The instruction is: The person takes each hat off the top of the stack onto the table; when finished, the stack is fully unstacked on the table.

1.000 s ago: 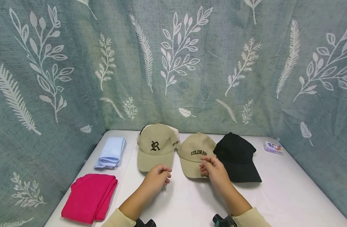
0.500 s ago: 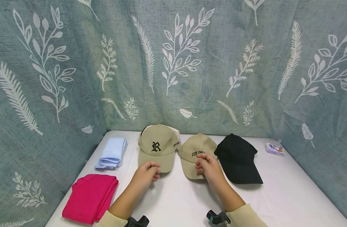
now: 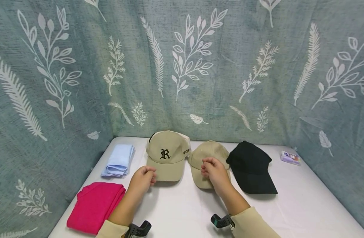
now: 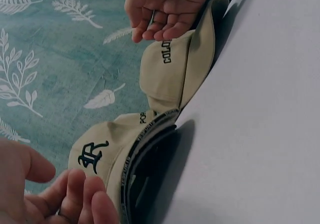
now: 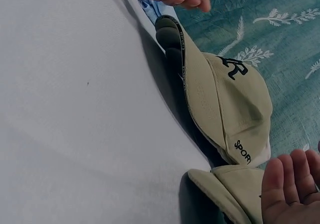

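My left hand (image 3: 142, 179) hovers with loosely bent fingers and holds nothing, at the left side of the brim of a beige cap (image 3: 165, 148) marked with a black R. In front of the smaller beige COLORADO cap (image 3: 210, 150), my right hand (image 3: 215, 173) is held in the air, likewise holding nothing and hiding most of the lettering in the head view. Both wrist views show a hand (image 4: 70, 194) (image 5: 295, 189) apart from the caps. A black cap (image 3: 250, 167) lies to the right of the COLORADO cap.
A folded light blue cloth (image 3: 118, 160) and a folded pink cloth (image 3: 95, 206) lie at the left of the white table (image 3: 176, 215). A small purple packet (image 3: 290, 157) is at the back right. Behind the R cap, a whitish cap part (image 3: 185, 137) peeks out. Patterned curtains surround the table.
My left hand has moved left, from the right part of the R cap's brim to its left edge. My right hand has shifted slightly left across the COLORADO cap. The caps stay put.
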A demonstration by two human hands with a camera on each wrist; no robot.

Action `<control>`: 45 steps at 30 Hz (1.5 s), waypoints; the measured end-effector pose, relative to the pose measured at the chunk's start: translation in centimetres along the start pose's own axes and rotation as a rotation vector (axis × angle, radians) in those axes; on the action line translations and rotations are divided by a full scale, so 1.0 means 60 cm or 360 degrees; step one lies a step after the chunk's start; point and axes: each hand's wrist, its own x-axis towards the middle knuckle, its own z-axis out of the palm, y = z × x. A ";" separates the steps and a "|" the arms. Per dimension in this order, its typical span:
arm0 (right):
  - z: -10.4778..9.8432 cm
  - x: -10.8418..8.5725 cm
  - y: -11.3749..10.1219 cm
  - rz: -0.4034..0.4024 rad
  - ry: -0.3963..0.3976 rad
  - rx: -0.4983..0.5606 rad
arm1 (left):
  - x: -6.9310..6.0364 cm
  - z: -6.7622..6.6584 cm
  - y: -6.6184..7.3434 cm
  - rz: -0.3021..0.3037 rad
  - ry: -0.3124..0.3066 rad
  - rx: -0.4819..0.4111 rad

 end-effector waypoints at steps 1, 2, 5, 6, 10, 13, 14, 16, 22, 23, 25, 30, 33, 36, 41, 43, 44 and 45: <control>0.002 0.002 0.001 -0.0009 0.0012 -0.0005 | 0.001 -0.003 -0.002 -0.0014 0.0024 0.0015; 0.005 0.004 0.002 -0.0019 0.0028 -0.0007 | 0.002 -0.005 -0.004 -0.0025 0.0047 0.0033; 0.013 0.010 0.003 -0.0054 0.0071 -0.0006 | 0.006 -0.011 -0.010 -0.0069 0.0115 0.0063; 0.016 0.012 0.004 -0.0060 0.0086 -0.0007 | 0.007 -0.012 -0.013 -0.0075 0.0133 0.0065; 0.032 0.022 0.004 -0.0060 0.0119 -0.0044 | 0.012 -0.016 -0.022 -0.0110 0.0190 0.0045; 0.047 0.027 0.007 -0.0024 0.0134 -0.0104 | 0.014 -0.018 -0.028 -0.0140 0.0208 0.0013; 0.052 0.027 0.008 -0.0009 0.0133 -0.0118 | 0.014 -0.019 -0.029 -0.0146 0.0210 0.0001; 0.064 0.028 0.009 0.0023 0.0134 -0.0149 | 0.015 -0.020 -0.031 -0.0159 0.0205 -0.0021; 0.098 0.032 0.013 0.0073 0.0120 -0.0158 | 0.020 -0.024 -0.034 -0.0209 0.0153 -0.0152; 0.103 0.033 0.015 0.0074 0.0126 -0.0167 | 0.021 -0.025 -0.034 -0.0215 0.0143 -0.0174; 0.113 0.035 0.021 0.0063 0.0136 -0.0171 | 0.022 -0.025 -0.035 -0.0222 0.0117 -0.0208; 0.132 0.039 0.043 0.0049 0.0176 -0.0159 | 0.027 -0.021 -0.040 -0.0233 0.0062 -0.0286; 0.139 0.037 0.050 0.0059 0.0172 -0.0133 | 0.031 -0.019 -0.045 -0.0229 0.0043 -0.0306; 0.144 0.038 0.055 0.0080 0.0143 -0.0138 | 0.035 -0.019 -0.048 -0.0217 0.0038 -0.0304; 0.155 0.044 0.062 0.0090 0.0149 -0.0151 | 0.037 -0.021 -0.053 -0.0234 0.0044 -0.0288; 0.161 0.046 0.061 0.0076 0.0167 -0.0109 | 0.037 -0.021 -0.054 -0.0235 0.0036 -0.0285; 0.163 0.047 0.060 0.0067 0.0166 -0.0083 | 0.037 -0.022 -0.055 -0.0237 0.0030 -0.0286; 0.165 0.048 0.061 0.0066 0.0166 -0.0064 | 0.037 -0.022 -0.055 -0.0240 0.0018 -0.0301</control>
